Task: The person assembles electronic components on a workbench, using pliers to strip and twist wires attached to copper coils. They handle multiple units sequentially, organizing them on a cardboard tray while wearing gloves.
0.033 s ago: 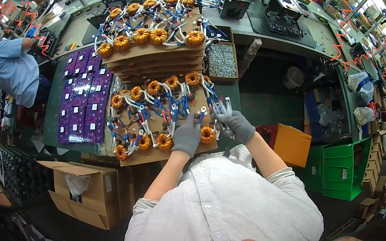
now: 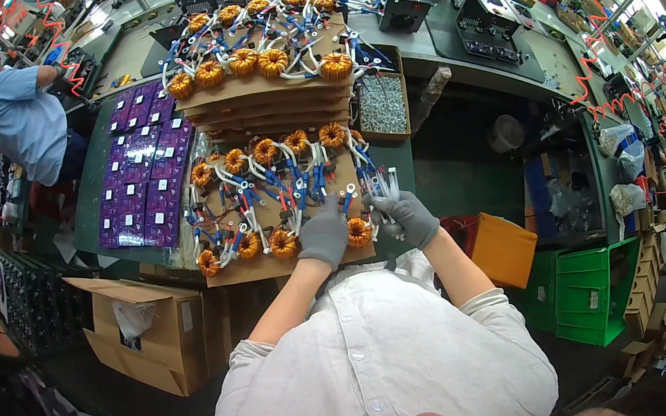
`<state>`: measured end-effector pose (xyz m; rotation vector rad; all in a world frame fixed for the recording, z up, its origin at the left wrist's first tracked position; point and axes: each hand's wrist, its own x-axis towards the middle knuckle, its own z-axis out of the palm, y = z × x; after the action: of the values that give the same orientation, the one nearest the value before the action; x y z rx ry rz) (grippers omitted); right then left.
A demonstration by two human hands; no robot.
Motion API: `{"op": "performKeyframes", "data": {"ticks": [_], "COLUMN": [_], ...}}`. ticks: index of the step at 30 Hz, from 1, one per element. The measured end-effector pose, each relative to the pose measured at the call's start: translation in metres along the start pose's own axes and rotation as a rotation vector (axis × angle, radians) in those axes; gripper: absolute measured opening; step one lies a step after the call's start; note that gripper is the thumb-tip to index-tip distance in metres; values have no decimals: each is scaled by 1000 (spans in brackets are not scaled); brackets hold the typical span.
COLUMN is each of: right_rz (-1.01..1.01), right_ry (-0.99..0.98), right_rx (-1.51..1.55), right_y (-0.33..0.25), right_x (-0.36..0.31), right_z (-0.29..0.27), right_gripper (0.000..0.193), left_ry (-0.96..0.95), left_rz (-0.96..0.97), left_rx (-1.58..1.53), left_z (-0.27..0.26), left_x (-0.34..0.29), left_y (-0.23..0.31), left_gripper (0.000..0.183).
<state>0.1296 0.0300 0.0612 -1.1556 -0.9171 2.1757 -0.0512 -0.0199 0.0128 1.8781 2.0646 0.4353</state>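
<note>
My left hand [image 2: 324,236], in a grey glove, is over the near right part of a cardboard sheet [image 2: 265,211]. Its fingers are drawn together among the leads, and what they hold is hidden. Just right of it lies an orange copper-wound toroidal coil [image 2: 358,232], with a blue-sleeved ring terminal [image 2: 350,193] above it. My right hand [image 2: 409,219], also gloved, is closed around a bunch of whitish, translucent cable ties [image 2: 385,185] at the sheet's right edge. More toroidal coils [image 2: 265,151] with white leads and blue-sleeved ends lie in rows on the sheet.
Stacked cardboard layers [image 2: 272,106] with more coils stand behind. Purple circuit boards [image 2: 126,186] lie to the left; a box of small metal parts [image 2: 383,103] is at the right. An open carton [image 2: 150,327] and a green crate [image 2: 592,295] stand lower down. A co-worker [image 2: 22,115] is far left.
My left hand has shifted very slightly to the right; everything else looks the same.
</note>
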Motion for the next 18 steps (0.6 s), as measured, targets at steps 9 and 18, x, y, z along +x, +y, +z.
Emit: {"op": "performKeyframes", "data": {"ticks": [9,18], "right_rz": [-8,-46], "right_ry": [31,186], "right_rx": [-2,95], "right_y": [6,36], "right_x": [5,33], "right_z": [-2,-4], "right_gripper": [24,24], "left_ry": [-203,-318], "left_rz": [-4,-14], "left_rx": [276,266], "left_z": [1,-4], "left_x": [0,18], "left_y": [28,31], "left_gripper": [63,64]}}
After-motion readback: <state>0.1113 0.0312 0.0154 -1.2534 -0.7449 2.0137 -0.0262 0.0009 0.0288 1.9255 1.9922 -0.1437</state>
